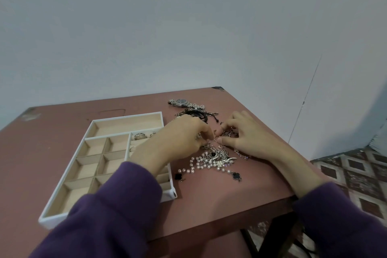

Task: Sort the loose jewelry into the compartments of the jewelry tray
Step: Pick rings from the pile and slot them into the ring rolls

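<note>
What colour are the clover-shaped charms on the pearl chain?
The clover charms are black with silvery rims, seen best in the head view.

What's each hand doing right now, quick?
Left hand: fingers curled into the jewelry pile; a grip cannot be told.
Right hand: pinching a small hoop above that tangle.

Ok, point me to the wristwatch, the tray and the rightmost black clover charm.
wristwatch (181,101), head view, on its dark dial.
jewelry tray (170,194), head view, on its white near-right corner.
black clover charm (236,175), head view, on its black centre.
</note>
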